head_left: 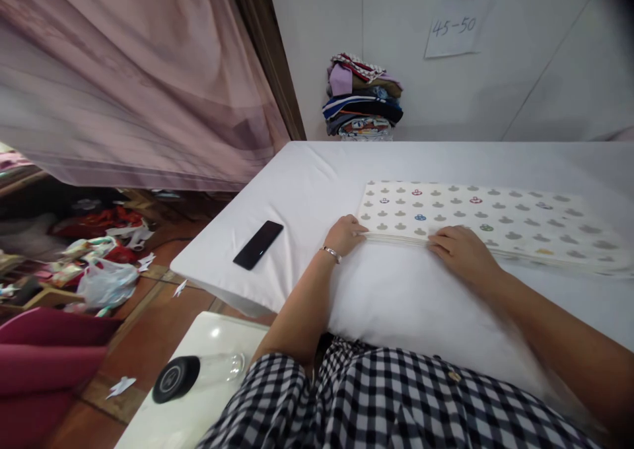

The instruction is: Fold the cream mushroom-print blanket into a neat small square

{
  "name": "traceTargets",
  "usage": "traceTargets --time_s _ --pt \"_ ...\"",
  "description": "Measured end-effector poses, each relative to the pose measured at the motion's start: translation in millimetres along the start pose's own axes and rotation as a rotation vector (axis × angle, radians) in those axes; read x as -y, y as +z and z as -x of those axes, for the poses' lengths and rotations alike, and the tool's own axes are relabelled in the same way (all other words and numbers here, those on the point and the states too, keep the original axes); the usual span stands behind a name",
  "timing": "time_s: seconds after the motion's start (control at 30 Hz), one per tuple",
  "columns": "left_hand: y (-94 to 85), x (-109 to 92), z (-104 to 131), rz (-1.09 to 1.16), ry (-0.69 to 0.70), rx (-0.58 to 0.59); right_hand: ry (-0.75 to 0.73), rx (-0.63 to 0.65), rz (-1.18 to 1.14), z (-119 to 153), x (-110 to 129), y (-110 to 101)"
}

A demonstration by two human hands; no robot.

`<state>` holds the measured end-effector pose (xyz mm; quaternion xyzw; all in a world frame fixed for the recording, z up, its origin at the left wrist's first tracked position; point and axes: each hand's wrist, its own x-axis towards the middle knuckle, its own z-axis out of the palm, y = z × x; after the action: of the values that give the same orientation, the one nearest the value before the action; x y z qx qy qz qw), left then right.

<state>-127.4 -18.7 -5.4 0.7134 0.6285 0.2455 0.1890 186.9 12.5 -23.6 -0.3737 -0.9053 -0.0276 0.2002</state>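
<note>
A long folded cloth (446,214), white with grey, red, blue and green printed motifs, lies flat in several layers on the white-covered table (317,172). At its near left corner, my left hand (345,235) is closed on the edge, fingertips on the layers. Further right along the same near edge, my right hand (460,251) also grips the cloth, its thumb by the edge and fingers on top. The undersides of both hands are hidden. To the left of my left hand, a black phone (258,245) lies on the table.
A pile of folded clothes (364,99) stands beyond the table's back edge by the wall. Left hangs a pink curtain (163,79). Beside me, a glass bottle with a black lid (177,378) lies on a low white surface (188,337). Bags and scraps litter the floor.
</note>
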Motion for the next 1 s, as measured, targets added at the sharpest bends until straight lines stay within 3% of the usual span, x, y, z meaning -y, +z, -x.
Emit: traceTargets --time_s 0.13,0.27,0.6,0.83,1.0 --pt "-6.8 9 3 0.185 -0.13 -0.019 0.001 0.017 -0.05 -15 17 -1" --pt "-13.4 13 6 0.233 -0.167 -0.01 -0.072 0.027 -0.062 -29 29 10" --pt "-5.9 -13 8 0.117 -0.378 -0.005 -0.106 -0.03 -0.02 -31 30 21" --pt "-11.4 -15 5 0.24 -0.568 0.045 -0.14 -0.06 -0.013 -28 31 25" --pt "-7.6 -16 3 0.177 -0.579 0.046 -0.132 -0.052 -0.035 -28 32 25"
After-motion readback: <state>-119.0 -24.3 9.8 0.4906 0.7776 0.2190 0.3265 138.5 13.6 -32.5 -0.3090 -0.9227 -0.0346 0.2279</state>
